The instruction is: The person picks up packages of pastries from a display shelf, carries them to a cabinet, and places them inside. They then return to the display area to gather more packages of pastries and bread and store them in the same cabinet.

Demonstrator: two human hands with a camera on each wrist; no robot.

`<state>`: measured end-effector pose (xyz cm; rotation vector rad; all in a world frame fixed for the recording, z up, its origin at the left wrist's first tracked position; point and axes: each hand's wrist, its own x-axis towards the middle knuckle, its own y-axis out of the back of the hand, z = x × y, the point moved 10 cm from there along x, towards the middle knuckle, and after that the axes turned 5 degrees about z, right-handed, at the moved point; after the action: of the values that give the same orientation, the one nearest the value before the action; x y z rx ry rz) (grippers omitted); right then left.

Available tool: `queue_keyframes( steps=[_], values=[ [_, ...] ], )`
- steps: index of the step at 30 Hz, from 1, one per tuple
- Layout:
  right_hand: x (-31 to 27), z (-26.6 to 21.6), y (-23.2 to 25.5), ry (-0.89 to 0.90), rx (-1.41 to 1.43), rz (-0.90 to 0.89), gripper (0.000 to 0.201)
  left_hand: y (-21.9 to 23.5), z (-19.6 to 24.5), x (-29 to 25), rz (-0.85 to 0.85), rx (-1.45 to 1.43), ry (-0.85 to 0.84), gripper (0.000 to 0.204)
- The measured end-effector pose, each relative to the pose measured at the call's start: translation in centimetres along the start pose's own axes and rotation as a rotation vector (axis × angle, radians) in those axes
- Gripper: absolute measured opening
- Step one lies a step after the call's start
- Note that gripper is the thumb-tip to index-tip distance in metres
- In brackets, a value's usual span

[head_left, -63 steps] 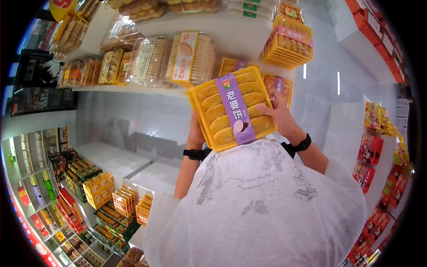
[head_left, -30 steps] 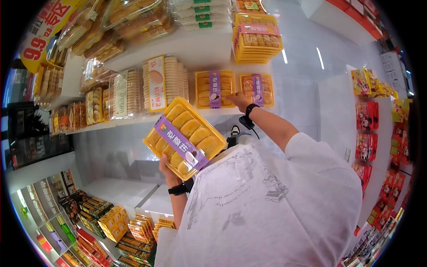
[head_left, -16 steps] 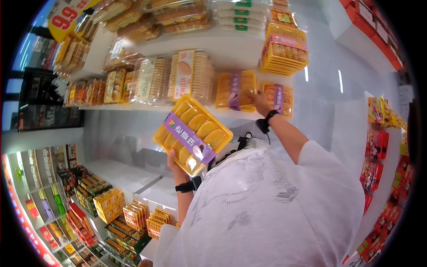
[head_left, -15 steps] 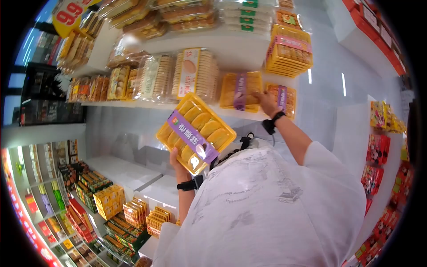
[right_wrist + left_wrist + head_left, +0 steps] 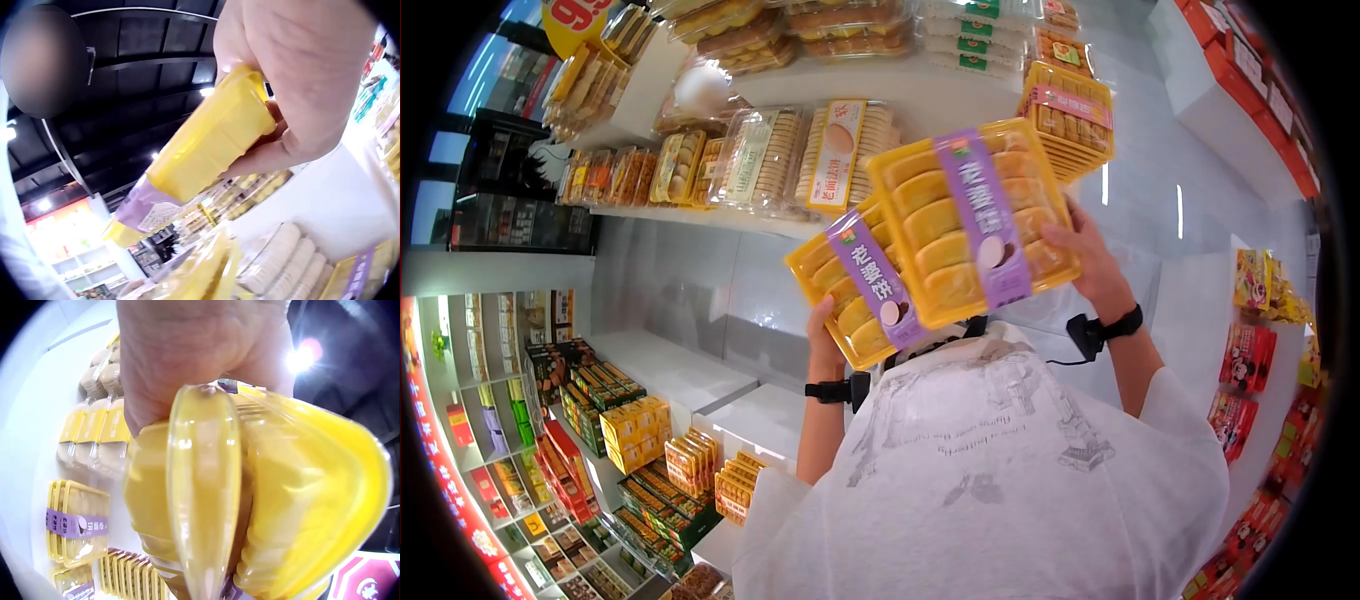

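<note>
Two yellow plastic trays of long pastries under clear film, each with a purple band, overlap in front of the chest in the head view. My left hand (image 5: 828,335) grips the lower left edge of the left pastry tray (image 5: 840,285), which is tilted. My right hand (image 5: 1095,258) holds the right pastry tray (image 5: 935,235) by its right edge, over part of the left one. In the right wrist view, fingers (image 5: 265,156) curl under the yellow rim. Tray ends (image 5: 312,487) lie side by side under my left hand in the left wrist view.
A white shelf (image 5: 690,218) ahead carries clear packs of biscuits (image 5: 755,160). Stacked yellow trays (image 5: 1070,115) stand at its right end. Boxed goods (image 5: 635,430) sit on a lower display at left; red packets (image 5: 1245,360) line the right side.
My right hand has lifted a pastry tray off the shelf and brought it toward the chest, over the one in my left hand. The left tray has turned more upright.
</note>
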<state>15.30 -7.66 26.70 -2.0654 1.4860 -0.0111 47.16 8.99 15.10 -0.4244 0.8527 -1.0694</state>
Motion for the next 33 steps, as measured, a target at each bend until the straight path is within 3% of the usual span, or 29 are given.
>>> queue_keyframes(
  steps=[4, 8, 10, 11, 13, 14, 16, 20, 24, 26, 30, 32, 33],
  values=[
    [-0.6, 4.0, -2.5, -0.043, -0.07, -0.039, 0.057, -2.5, -1.9, 0.3, -0.009, -0.017, 0.056, 0.062],
    [-1.9, 5.1, -3.8, -0.089, -0.133, -0.049, 0.063, -2.8, -3.5, 0.4, -0.072, -0.072, 0.13, 0.059],
    [-2.2, 3.4, -4.9, 0.093, -0.347, -0.085, 0.067, -2.7, -3.8, 0.4, -0.1, -0.091, 0.131, 0.059],
    [-2.0, 4.0, -4.2, 0.088, -0.346, -0.085, 0.067, -2.7, -4.1, 0.1, -0.128, -0.107, 0.138, 0.058],
    [-1.6, 4.1, -3.7, 0.275, -0.972, -0.065, 0.073, -2.2, -4.4, 0.2, -0.152, -0.103, 0.139, 0.058],
    [-1.6, 4.5, -3.4, 0.272, -0.972, -0.059, 0.073, -2.2, -4.5, 0.4, -0.179, -0.101, 0.138, 0.058],
    [-2.6, 6.0, -6.3, -0.014, -0.338, -0.228, 0.074, -1.7, -4.5, 0.7, -0.202, -0.074, 0.149, 0.058],
    [-2.4, 8.1, -6.6, -0.116, -0.273, -0.229, 0.078, -1.9, -3.1, 1.4, -0.204, 0.143, 0.105, 0.063],
    [-1.9, 8.6, -7.0, -0.117, -0.253, -0.224, 0.08, -2.6, -2.0, 1.6, -0.14, 0.044, 0.184, 0.075],
    [-1.6, 8.9, -7.6, -0.127, -0.245, -0.221, 0.08, -2.4, -1.6, 1.6, -0.236, -0.015, 0.249, 0.087],
    [-1.0, 8.8, -9.5, -0.138, -0.352, -0.229, 0.083, -1.1, 0.0, 1.4, -0.275, 0.045, 0.282, 0.084],
    [-0.7, 9.1, -9.4, -0.109, -0.393, -0.192, 0.085, -0.9, 2.0, 0.9, -0.197, 0.229, 0.173, 0.08],
    [-0.4, 9.9, -9.4, -0.082, -0.444, -0.207, 0.087, -0.2, 2.0, 1.0, -0.189, 0.19, 0.201, 0.077]
  ],
)
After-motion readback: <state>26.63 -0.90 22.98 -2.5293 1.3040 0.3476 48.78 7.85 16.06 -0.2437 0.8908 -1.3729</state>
